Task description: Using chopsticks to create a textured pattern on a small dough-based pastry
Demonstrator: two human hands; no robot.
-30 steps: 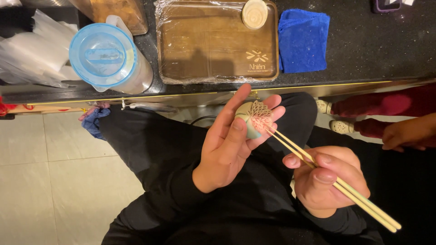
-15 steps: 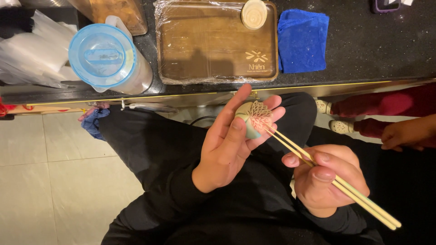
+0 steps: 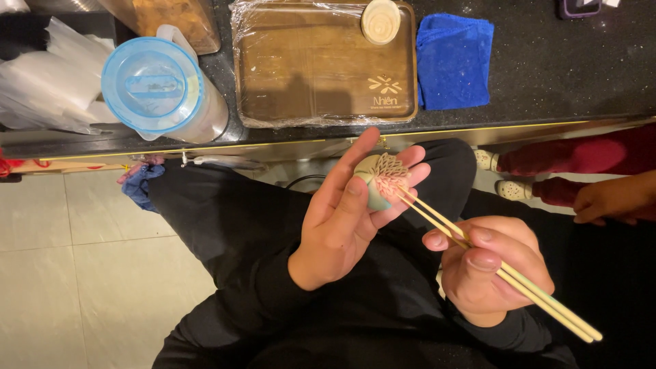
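Observation:
My left hand [image 3: 345,215] cradles a small round dough piece [image 3: 380,180], pale green underneath with fine pink ridged petals on top, resting on the fingertips over my lap. My right hand [image 3: 493,268] grips a pair of pale chopsticks [image 3: 492,265]. Their tips touch the pink petals on the dough's right side. Both sleeves are black.
A dark counter edge [image 3: 547,119] runs across the top. On it sit a plastic-wrapped wooden tray [image 3: 321,65] with a small round cake [image 3: 380,20], a blue cloth [image 3: 453,60], a blue-lidded pitcher [image 3: 156,89] and clear plastic bags [image 3: 48,82]. Another person's hand [image 3: 611,198] and red-clad legs are at right.

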